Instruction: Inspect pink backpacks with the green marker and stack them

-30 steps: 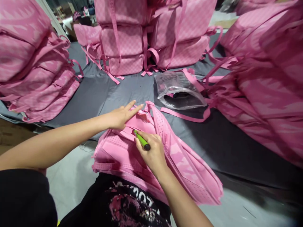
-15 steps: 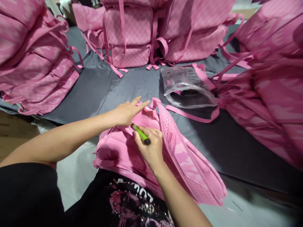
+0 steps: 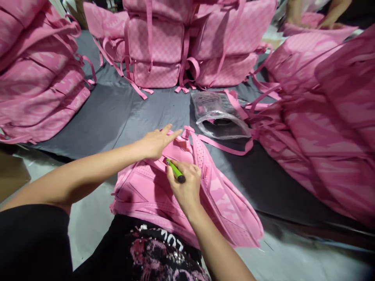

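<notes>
A pink backpack (image 3: pixel 152 187) with dotted, padded straps lies slanted at the table's front edge, its lower side against my body. My left hand (image 3: pixel 158 144) rests on the bag's upper edge, fingers stretched and apart. Just below it, my right hand (image 3: pixel 187 179) grips a short green pen-like tool (image 3: pixel 175 169) with a black end. The tool's far tip meets the pink cloth near the left palm; what it touches there is too small to make out. One strap (image 3: pixel 200 152) stands up to the right of my right hand.
Stacked pink backpacks stand at the left (image 3: pixel 43 86), the back (image 3: pixel 155 41) and the right (image 3: pixel 316 128). A clear plastic bag (image 3: pixel 219 113) lies behind my backpack on the dark table cover (image 3: pixel 88 117). Another person's hands (image 3: pixel 328 19) work on pink cloth at far right.
The view has shifted, bringing another person's hands in at the top right. My hands stay almost where they were on the backpack, the green tool still gripped.
</notes>
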Motion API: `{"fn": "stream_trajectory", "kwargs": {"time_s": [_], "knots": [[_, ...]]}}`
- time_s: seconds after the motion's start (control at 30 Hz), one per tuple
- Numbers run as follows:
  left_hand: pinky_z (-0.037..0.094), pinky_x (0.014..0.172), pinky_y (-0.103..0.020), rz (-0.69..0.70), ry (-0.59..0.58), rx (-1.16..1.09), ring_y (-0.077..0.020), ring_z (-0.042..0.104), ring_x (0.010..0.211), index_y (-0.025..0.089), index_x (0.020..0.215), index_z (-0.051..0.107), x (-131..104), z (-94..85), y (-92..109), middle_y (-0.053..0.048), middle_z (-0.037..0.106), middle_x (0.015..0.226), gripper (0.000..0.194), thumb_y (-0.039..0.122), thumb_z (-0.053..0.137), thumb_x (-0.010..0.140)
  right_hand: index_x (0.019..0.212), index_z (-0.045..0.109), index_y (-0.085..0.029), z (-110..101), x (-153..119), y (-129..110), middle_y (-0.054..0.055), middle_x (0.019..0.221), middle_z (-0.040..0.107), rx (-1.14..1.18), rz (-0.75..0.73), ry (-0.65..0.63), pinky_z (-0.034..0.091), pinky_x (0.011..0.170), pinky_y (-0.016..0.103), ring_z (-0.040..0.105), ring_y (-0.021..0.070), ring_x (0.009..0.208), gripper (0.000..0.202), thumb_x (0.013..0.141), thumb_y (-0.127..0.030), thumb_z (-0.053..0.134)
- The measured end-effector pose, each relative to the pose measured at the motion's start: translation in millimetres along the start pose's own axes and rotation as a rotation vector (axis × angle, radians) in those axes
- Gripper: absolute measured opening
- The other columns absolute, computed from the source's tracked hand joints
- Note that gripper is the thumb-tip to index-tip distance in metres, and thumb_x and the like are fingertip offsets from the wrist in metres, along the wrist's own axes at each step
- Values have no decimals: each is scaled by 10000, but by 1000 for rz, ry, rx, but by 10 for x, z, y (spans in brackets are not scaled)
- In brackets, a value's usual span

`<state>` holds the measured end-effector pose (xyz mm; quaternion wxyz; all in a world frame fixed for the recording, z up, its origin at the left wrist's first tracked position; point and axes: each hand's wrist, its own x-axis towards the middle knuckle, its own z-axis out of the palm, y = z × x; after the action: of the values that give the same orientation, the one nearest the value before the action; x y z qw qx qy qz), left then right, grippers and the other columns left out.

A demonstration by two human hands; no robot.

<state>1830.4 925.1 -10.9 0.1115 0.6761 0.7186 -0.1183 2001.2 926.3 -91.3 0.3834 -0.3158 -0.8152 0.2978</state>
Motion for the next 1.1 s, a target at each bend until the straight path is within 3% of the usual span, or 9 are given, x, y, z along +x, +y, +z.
{"fn": "stream_trajectory", "kwargs": {"time_s": [0.37,0.53,0.67,0.87,0.97,1.03,1.1], "knots": [[481,896,-384,21,-7,-8,-340,552,1210,279,1574,64,8,-16,-16,-210,144,1623,1015,153,641,749,963,738,-240,-38,60,19,36,950,776,127,98,-107,466,885,437,703,243,901,165,836,-298,650],[492,879,-379,20,-59,-14,-357,524,1242,277,1575,42,27,-41,-12,-201,113,1632,1078,90,643,700,1001,731,-226,-38,52,18,48,977,773,96,80,-66,457,885,446,710,242,887,187,845,-283,645],[483,908,-386,19,-72,-37,-367,499,1273,267,1577,23,26,-57,-1,-200,78,1637,1067,55,617,717,1000,735,-238,-63,69,20,36,971,777,144,103,-144,472,884,430,717,233,881,183,843,-290,655],[479,929,-380,24,-53,-17,-355,506,1275,264,1574,31,16,-56,-10,-206,92,1634,1060,77,636,724,990,740,-236,-46,79,23,42,945,780,155,114,-141,494,874,432,719,237,847,184,836,-286,653],[486,936,-364,26,-36,-4,-334,527,1271,276,1572,44,-11,-61,-3,-197,127,1632,1047,50,612,723,954,751,-225,2,83,-31,49,911,780,153,138,-81,496,878,437,714,246,825,176,809,-258,658],[487,948,-388,22,-38,-23,-345,539,1265,273,1573,65,-24,-47,-8,-210,145,1625,1006,82,611,751,935,755,-210,-6,127,-86,56,885,777,272,195,-151,521,811,406,709,237,781,175,816,-254,634],[482,966,-422,27,-30,-48,-369,531,1271,269,1576,71,-18,-17,-26,-220,134,1624,977,139,621,779,918,753,-196,-118,211,-117,56,842,770,484,294,-309,542,707,352,706,219,728,185,838,-295,618]]}}
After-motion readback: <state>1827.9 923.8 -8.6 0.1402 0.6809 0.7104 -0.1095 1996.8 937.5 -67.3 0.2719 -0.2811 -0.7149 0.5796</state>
